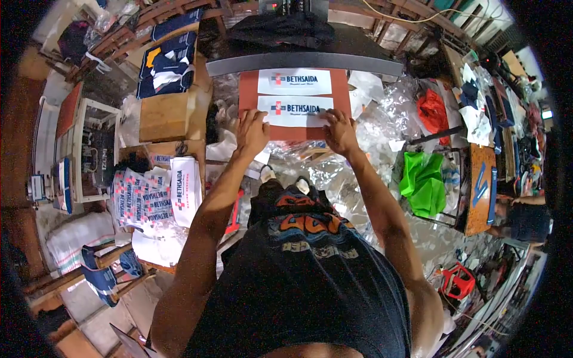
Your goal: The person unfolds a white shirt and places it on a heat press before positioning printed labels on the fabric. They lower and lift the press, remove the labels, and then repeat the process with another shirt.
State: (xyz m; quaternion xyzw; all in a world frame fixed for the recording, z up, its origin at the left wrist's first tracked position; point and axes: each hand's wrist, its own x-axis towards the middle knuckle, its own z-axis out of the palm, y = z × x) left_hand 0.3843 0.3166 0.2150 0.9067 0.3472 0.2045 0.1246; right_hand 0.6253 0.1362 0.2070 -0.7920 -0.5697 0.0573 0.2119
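Note:
Two white cloths printed BETHSAIDA lie one behind the other on a reddish-brown press pad (249, 89). At the near cloth (292, 119), my left hand (253, 132) has its bent fingers and thumb closed at the left edge. Opposite it, my right hand (342, 132) grips around the right edge, its fingers curled over the print side. The far cloth (298, 88) lies flat, close under the dark front edge of the press (304, 64). Both palms face down and hide the near cloth's side edges.
Printed transfer sheets (140, 200) and a folded white stack (186, 185) lie to my left. Dark blue garments (167, 65) sit on a box behind them. At right are a green bag (422, 182), a red bag (431, 110) and a red stool (458, 280). Plastic scraps litter the floor.

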